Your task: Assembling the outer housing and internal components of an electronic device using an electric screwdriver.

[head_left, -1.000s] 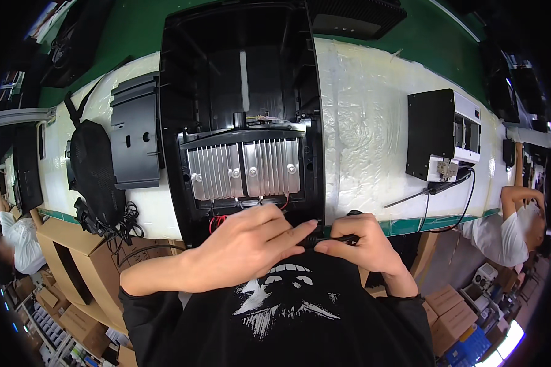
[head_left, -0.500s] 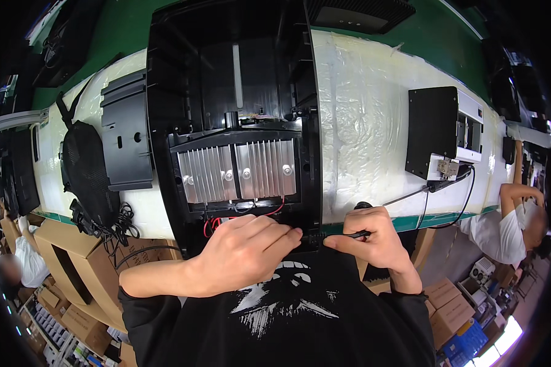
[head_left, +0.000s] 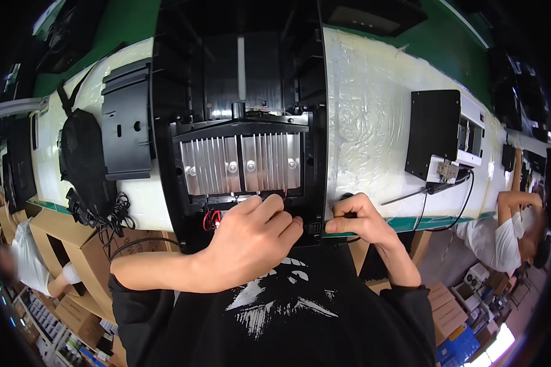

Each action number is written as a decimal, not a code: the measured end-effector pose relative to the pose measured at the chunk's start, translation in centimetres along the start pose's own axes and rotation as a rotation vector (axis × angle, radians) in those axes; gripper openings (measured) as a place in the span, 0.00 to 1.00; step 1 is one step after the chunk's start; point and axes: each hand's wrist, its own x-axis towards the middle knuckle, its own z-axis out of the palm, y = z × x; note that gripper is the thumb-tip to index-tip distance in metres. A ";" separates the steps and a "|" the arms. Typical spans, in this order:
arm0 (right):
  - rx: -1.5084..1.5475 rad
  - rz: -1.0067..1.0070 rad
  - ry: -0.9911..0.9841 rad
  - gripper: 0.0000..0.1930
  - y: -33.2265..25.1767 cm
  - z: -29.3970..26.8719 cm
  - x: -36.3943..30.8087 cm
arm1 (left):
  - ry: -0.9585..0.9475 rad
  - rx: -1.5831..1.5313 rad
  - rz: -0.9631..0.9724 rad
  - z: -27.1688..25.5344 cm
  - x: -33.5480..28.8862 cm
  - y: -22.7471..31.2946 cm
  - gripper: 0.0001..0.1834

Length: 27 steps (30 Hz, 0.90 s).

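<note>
Case, black (head_left: 260, 73), lies open side up on the desk (head_left: 367, 122), its long way running straight ahead; your left hand (head_left: 251, 241) curls over its near end, your right hand (head_left: 362, 221) bends beside it, grips hard to tell

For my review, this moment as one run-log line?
left hand: at near edge of black housing; right hand: holding dark item; heatsinks: inside housing

Black housing (head_left: 220, 67) rests on the table (head_left: 370, 122); two finned heat sinks (head_left: 211, 165) sit inside. Left hand (head_left: 254, 235) bends over its near edge, beside red wires (head_left: 212, 219). Right hand (head_left: 362, 221), curled, is just off the near right corner.
</note>
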 end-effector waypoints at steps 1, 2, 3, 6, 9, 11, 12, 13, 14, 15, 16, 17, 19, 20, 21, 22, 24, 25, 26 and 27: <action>-0.010 -0.011 -0.006 0.20 0.2 0.1 0.1 | -0.014 -0.028 -0.011 -0.4 0.0 -0.2 0.10; -0.016 -0.054 0.016 0.17 0.4 0.3 0.1 | -0.004 -0.016 -0.014 -0.5 -0.3 -0.3 0.10; -0.019 -0.102 0.033 0.15 0.6 0.4 0.3 | 0.023 -0.027 0.003 -0.4 -0.7 -0.6 0.10; -0.021 -0.127 0.029 0.11 0.3 0.8 0.8 | 0.129 -0.002 -0.013 -1.6 -1.5 -1.2 0.10; -0.109 -0.274 0.076 0.09 -0.1 1.4 0.2 | 0.366 0.001 -0.153 -4.3 -2.9 -3.0 0.10; -0.253 -0.393 0.138 0.18 0.1 1.5 -0.1 | 0.579 0.013 -0.361 -5.2 -3.9 -4.7 0.13; -0.245 -0.416 0.120 0.18 -0.3 2.1 -0.1 | 0.704 -0.001 -0.516 -4.8 -4.5 -5.6 0.15; -0.286 -0.359 0.224 0.22 -1.3 2.7 -0.5 | 0.730 -0.155 -0.567 -4.1 -5.3 -6.7 0.20; -0.320 -0.309 0.311 0.25 -2.2 3.4 -0.6 | 0.703 -0.410 -0.625 -3.2 -6.5 -7.1 0.28; -0.417 -0.334 0.365 0.27 -2.9 4.4 -0.5 | 0.706 -0.623 -0.659 -1.5 -7.3 -7.2 0.32; -0.409 -0.359 0.344 0.27 -3.3 4.9 -0.5 | 0.705 -0.835 -0.690 -0.4 -7.7 -6.7 0.36; -0.496 -0.357 0.377 0.26 -3.4 5.2 -0.4 | 0.739 -0.970 -0.679 0.1 -7.7 -6.5 0.38; -0.678 -0.368 0.420 0.25 -3.1 4.8 -0.6 | 0.783 -1.178 -0.629 0.8 -6.8 -5.8 0.39; -0.654 -0.355 0.453 0.23 -3.4 4.8 -0.4 | 0.788 -1.176 -0.655 1.0 -6.6 -5.4 0.40; -0.686 -0.344 0.500 0.22 -3.5 4.5 -0.8 | 0.793 -1.181 -0.684 2.1 -6.6 -4.9 0.40; -0.717 -0.338 0.538 0.21 -3.5 4.2 -1.1 | 0.806 -1.177 -0.717 3.2 -6.7 -4.5 0.40; -0.762 -0.396 0.592 0.21 -2.9 3.2 -2.0 | 0.788 -1.108 -0.650 4.6 -6.0 -3.3 0.41; -0.733 -0.330 0.605 0.21 -3.1 3.1 -2.7 | 0.795 -1.103 -0.673 3.8 -4.9 -2.0 0.40; -0.743 -0.331 0.602 0.20 -2.7 2.7 -3.1 | 0.805 -1.062 -0.652 4.1 -4.6 -2.0 0.36; -0.752 -0.336 0.620 0.19 -1.8 2.5 -3.8 | 0.749 -1.021 -0.614 3.8 -4.4 -2.5 0.34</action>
